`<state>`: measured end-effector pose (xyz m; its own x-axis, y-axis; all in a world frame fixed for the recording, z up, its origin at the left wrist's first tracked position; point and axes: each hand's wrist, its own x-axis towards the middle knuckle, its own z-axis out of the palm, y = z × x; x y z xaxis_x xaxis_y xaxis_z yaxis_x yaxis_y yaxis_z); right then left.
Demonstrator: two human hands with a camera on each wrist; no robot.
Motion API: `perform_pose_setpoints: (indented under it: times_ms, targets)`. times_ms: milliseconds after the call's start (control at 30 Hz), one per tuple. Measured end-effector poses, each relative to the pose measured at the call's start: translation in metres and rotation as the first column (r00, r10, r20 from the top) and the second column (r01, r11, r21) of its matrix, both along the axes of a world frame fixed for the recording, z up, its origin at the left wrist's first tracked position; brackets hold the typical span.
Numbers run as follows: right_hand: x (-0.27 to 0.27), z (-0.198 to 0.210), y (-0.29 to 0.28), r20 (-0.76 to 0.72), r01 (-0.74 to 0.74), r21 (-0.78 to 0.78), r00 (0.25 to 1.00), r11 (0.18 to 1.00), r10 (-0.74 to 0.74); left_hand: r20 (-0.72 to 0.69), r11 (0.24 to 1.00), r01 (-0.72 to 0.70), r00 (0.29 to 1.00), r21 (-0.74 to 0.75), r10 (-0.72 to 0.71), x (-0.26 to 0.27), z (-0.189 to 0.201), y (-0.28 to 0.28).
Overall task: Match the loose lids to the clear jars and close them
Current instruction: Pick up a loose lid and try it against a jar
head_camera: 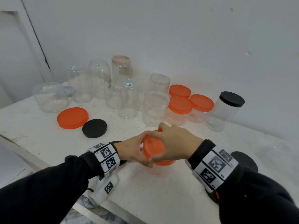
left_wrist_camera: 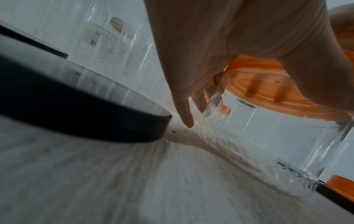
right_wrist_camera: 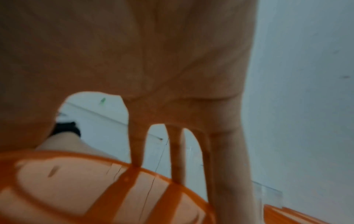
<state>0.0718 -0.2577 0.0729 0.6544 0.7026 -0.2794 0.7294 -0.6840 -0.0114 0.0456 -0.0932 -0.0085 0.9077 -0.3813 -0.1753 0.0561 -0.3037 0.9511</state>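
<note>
A clear jar stands at the table's near middle with an orange lid on its mouth. My left hand wraps the clear jar from the left, just under the orange lid. My right hand lies over the lid from the right, fingers spread and curled over its rim. In the right wrist view the fingers reach down over the orange lid. A loose orange lid and a loose black lid lie to the left.
Several open clear jars stand at the back. Three orange-lidded jars, a black-lidded jar and a pink-lidded jar are closed. Black lids lie by my left wrist and behind my right wrist. The table edge runs near left.
</note>
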Motion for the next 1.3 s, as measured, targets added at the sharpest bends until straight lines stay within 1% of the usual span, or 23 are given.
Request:
perform_pose_setpoints:
  times_ms: [67, 100, 133, 200, 267, 333, 400, 500, 600, 767, 1100, 1300]
  targets:
    - [-0.003, -0.003, 0.002, 0.063, 0.034, -0.019, 0.997, 0.999, -0.033, 0.0, 1.0, 0.014, 1.0, 0.009, -0.014, -0.001, 0.0, 0.0]
    - [-0.002, -0.003, 0.001, 0.038, 0.038, -0.03, 0.999, 0.999, -0.037, 0.003, 1.0, 0.012, 1.0, 0.013, -0.012, -0.001, 0.0, 0.0]
    - [-0.001, -0.002, -0.001, -0.023, 0.031, -0.04, 0.999, 0.999, -0.032, 0.004, 1.0, 0.005, 1.0, 0.017, -0.005, -0.001, 0.0, 0.0]
    - [0.002, 0.002, -0.004, -0.145, -0.039, -0.061, 0.989, 0.997, 0.03, 0.012, 1.0, -0.001, 1.0, 0.022, 0.001, 0.0, -0.001, 0.0]
    - [0.002, 0.005, -0.005, -0.18, -0.105, -0.069, 0.979, 0.992, 0.091, 0.015, 0.999, 0.014, 1.0, 0.031, -0.014, 0.001, -0.002, 0.0]
    - [0.001, 0.003, -0.004, -0.156, -0.096, -0.044, 0.984, 0.994, 0.088, 0.014, 0.999, 0.012, 1.0, 0.038, -0.012, 0.001, -0.002, 0.001]
    - [0.0, 0.002, -0.004, -0.112, -0.058, -0.006, 0.992, 0.998, 0.057, 0.017, 0.999, -0.01, 1.0, 0.049, 0.009, 0.001, -0.003, 0.0]
    - [0.002, 0.002, -0.005, -0.057, -0.023, 0.009, 0.998, 1.0, 0.024, 0.015, 0.999, -0.009, 1.0, 0.047, 0.008, 0.002, -0.004, 0.0]
    - [0.003, 0.0, -0.008, -0.035, -0.042, 0.016, 0.998, 0.999, 0.042, 0.011, 0.999, -0.003, 1.0, 0.035, 0.002, 0.001, -0.004, 0.001]
    - [0.003, -0.004, -0.016, -0.072, -0.09, 0.064, 0.993, 0.994, 0.095, 0.013, 1.0, 0.009, 1.0, 0.03, -0.009, 0.0, -0.002, 0.001]
    - [-0.011, -0.019, -0.019, 0.115, -0.052, 0.078, 0.992, 0.996, 0.043, 0.086, 0.997, -0.019, 0.996, 0.073, 0.013, 0.0, -0.001, -0.001]
    - [-0.018, -0.021, -0.017, 0.142, -0.008, 0.1, 0.99, 0.995, -0.007, 0.096, 0.995, 0.008, 0.995, 0.096, -0.017, -0.003, 0.0, -0.001]
